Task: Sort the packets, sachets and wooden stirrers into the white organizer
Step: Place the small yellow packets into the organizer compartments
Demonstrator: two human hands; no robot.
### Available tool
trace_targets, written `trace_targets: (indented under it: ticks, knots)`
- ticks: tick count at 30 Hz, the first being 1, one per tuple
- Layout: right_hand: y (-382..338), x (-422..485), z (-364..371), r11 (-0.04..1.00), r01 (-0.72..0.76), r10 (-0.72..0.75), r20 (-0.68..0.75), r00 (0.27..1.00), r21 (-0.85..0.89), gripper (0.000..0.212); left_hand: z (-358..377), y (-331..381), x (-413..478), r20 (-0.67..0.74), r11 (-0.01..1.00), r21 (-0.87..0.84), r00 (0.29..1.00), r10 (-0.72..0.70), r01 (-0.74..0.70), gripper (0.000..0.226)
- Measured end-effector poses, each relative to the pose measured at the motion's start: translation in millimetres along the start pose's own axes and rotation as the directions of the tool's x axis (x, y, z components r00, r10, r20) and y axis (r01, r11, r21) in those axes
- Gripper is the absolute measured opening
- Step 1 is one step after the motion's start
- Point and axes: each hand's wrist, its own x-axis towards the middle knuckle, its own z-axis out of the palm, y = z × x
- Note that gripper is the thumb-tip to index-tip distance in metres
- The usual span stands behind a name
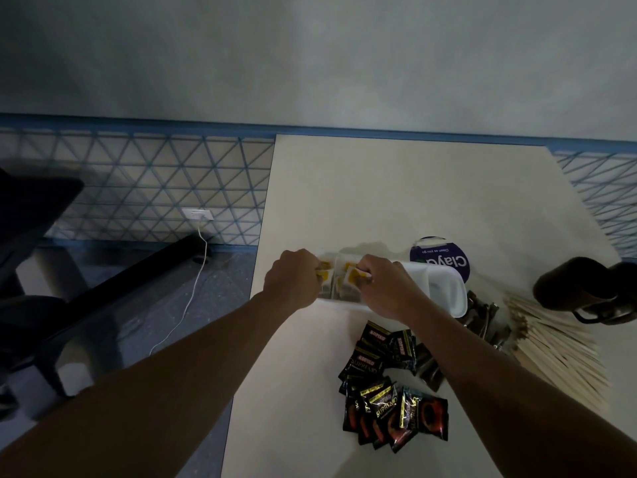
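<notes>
The white organizer point(444, 288) lies across the table's middle. Its left compartments hold yellow-tagged sachets point(348, 281). My left hand point(293, 277) pinches one yellow-tagged sachet at the organizer's left end. My right hand point(382, 288) grips another sachet over the neighbouring compartment. Several black coffee packets point(393, 398) lie in a loose heap in front of the organizer, between my forearms. Brown sachets point(482, 315) sit to the right of the organizer, partly hidden by my right arm. A fan of wooden stirrers point(558, 343) spreads at the right.
A purple round pack point(444, 257) lies behind the organizer. A dark mug point(579, 291) lies at the table's right edge. The cream table point(413, 188) ends at my left, where the floor, a black chair and a white cable show.
</notes>
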Motion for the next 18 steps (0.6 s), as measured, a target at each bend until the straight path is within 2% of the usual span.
trace_targets:
  ticks: [3,7,13,18]
  knots:
    - [-1,-1,0,0.993,0.060,-0.058,0.024,0.998,-0.100,0.010,3,-2,0,0.042,0.999,0.045,0.999,-0.009,0.007,0.024]
    - [-3,-4,1,0.976,0.080,-0.067,0.069,0.995,-0.203,0.016,5,-3,0,0.069,0.999,0.045,0.998,0.002,-0.005,0.024]
    - [-3,-3,-3,0.989,0.058,-0.045,0.103,0.994,-0.136,0.023,-6,-4,0,0.075,0.999,-0.009,0.996,0.049,-0.048,0.013]
    - [0,1,-15,0.995,0.081,-0.082,-0.012,0.997,-0.064,0.016,-19,-2,7,-0.033,0.997,-0.037,0.997,0.068,-0.069,0.011]
